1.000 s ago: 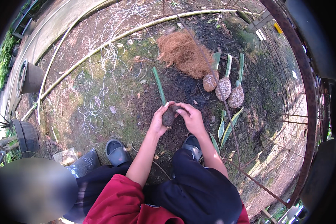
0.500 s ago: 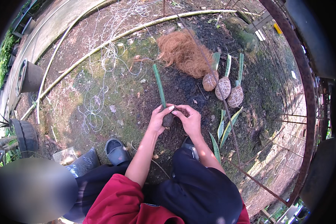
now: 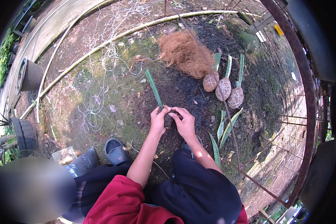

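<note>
Leaf [image 3: 154, 89] tilted leftward in the left hand [image 3: 158, 121], over the middle of the ground [image 3: 125, 98].

Its lower end vanishes between the left hand's gripping fingers; the right hand [image 3: 185, 122] meets them with bent fingers, its own grip too hidden to make out. Brown fibre [image 3: 184, 54] lies heaped toward the ground's far edge, three string-wrapped balls [image 3: 223, 89] beside it, leaves rising from them. Loose leaves [image 3: 230, 127] lie right of the hands, tangled white string [image 3: 95, 112] left.

Dappled daylight; glare on ground [image 3: 261, 168] at right; fisheye-curved edges, dark corners.
</note>
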